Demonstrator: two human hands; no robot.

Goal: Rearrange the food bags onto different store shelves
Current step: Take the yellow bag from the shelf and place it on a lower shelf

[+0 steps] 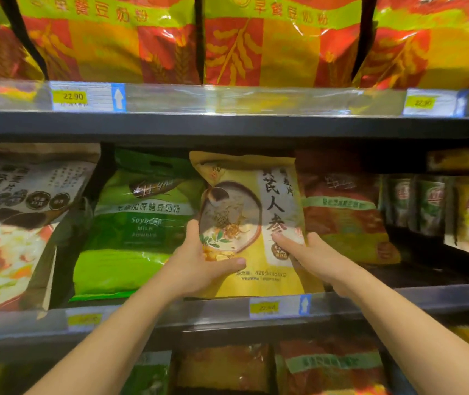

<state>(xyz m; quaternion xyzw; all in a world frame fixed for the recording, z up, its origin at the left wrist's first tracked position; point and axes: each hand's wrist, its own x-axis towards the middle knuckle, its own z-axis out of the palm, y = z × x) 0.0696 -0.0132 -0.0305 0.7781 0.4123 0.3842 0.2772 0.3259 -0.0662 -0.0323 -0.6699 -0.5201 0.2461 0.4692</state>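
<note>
forearms reach up from the bottom edge toward the middle shelf (398, 297). the left hand (199, 260) clasps the lower left part of the yellow bag (259, 223), thumb laid across the front of the pack and the rest of the fingers hidden behind its left edge. the right hand (310, 255) grips the bag's right side, one finger stretched flat over the printed front and the others tucked around the edge, out of sight. so the bag sits between the two hands, held at both sides, upright with its front facing out and its bottom edge at the lip of the shelf, just above a yellow price tag (264, 307). whether its base bears on the shelf cannot be told.

just to its left leans a green bag (139, 223), touching or nearly touching it; just to its right a red bag (344, 218) stands partly behind the right hand. further left is a brown and white bag (19, 218). above, on the upper shelf (227, 125), a row of large red and yellow bags (279, 44).
</note>
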